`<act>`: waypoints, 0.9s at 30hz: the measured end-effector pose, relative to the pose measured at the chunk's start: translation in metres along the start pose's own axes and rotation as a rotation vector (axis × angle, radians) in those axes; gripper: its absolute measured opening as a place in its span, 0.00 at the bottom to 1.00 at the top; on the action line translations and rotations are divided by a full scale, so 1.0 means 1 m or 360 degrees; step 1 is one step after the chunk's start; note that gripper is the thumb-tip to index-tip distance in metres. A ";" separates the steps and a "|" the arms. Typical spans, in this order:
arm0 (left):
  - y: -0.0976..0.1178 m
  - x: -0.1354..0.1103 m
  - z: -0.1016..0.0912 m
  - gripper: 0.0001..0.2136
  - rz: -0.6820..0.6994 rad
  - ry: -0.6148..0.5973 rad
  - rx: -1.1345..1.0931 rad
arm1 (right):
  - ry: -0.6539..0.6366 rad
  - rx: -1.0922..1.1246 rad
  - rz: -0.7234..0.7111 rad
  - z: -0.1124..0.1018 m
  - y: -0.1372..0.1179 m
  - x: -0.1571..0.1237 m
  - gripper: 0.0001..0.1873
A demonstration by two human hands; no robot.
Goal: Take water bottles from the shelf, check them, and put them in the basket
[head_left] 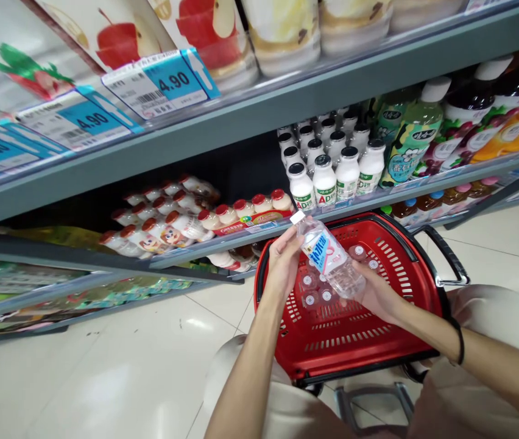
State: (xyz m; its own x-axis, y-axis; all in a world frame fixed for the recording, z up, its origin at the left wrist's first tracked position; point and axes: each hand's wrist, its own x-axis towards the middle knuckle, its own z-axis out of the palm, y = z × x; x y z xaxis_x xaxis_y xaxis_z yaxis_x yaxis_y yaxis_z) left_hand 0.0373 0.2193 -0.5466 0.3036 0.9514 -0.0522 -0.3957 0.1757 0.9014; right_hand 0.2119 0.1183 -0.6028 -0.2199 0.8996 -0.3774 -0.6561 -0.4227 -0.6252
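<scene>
A clear plastic drink bottle with a white cap and a blue, white and pink label lies tilted between my two hands. My left hand is closed around its cap end. Near the base, my right hand grips the other side, its fingers partly hidden behind the bottle. Both hands hold it above a red shopping basket. Inside the basket stand several small bottles with pale caps, partly covered by the held bottle.
Beyond the basket, a grey shelf carries small red-capped bottles, white bottles with dark caps and green drink bottles. Price tags line the upper shelf edge. The basket's black handle sticks out at the right. My knees flank the basket.
</scene>
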 end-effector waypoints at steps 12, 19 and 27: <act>-0.011 0.006 -0.011 0.14 0.0039 0.0113 -0.0019 | -0.0418 -0.0224 0.0183 -0.003 -0.014 -0.007 0.42; -0.015 0.004 -0.010 0.14 0.0069 0.0213 0.0038 | -0.0559 -0.0281 0.0253 -0.005 -0.024 -0.010 0.48; -0.014 0.013 -0.019 0.13 0.0235 0.0211 0.0439 | -0.0447 -0.0546 -0.0139 -0.017 -0.013 0.003 0.32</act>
State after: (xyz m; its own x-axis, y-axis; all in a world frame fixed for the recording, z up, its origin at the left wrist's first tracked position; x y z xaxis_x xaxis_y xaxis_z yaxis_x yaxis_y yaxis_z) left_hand 0.0297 0.2337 -0.5677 0.1382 0.9892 0.0487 -0.1723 -0.0244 0.9847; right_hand 0.2324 0.1244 -0.6071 -0.3928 0.9085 -0.1427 -0.4142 -0.3133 -0.8546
